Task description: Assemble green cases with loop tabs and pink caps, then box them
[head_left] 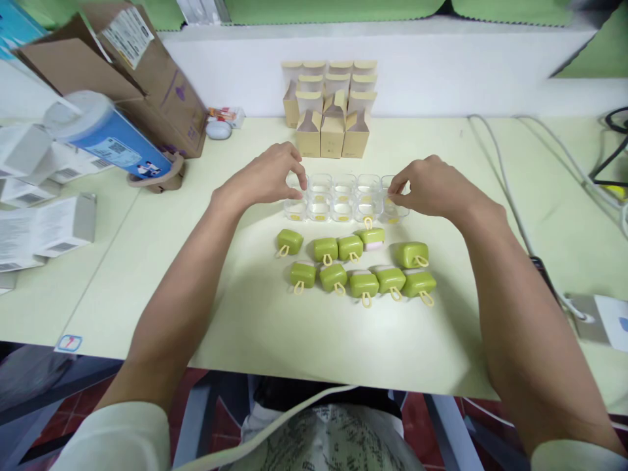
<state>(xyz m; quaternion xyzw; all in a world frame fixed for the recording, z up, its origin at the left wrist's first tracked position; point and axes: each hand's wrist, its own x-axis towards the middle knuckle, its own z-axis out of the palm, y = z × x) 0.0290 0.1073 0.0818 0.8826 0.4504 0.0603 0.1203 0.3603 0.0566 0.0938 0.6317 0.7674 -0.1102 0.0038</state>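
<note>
Two rows of small clear plastic containers (343,209), with yellow marks near their bottoms, stand side by side on the table. At the left end, my left hand (275,175) has its thumb and fingers curled around the end containers. My right hand (428,186) grips the right end in the same way, its fingertips partly hidden behind the clear walls. Nearer to me lie several small green cases (364,285) with pale yellow loops, in two loose rows. One green case (373,237) is turned with its loop pointing away and its pale side towards me.
Behind the containers, open small cardboard boxes (332,137) stand against the wall. To the left are a large carton (167,98), a blue canister (115,140) and white boxes (63,226). Cables (505,176) run along the right side of the table (343,347).
</note>
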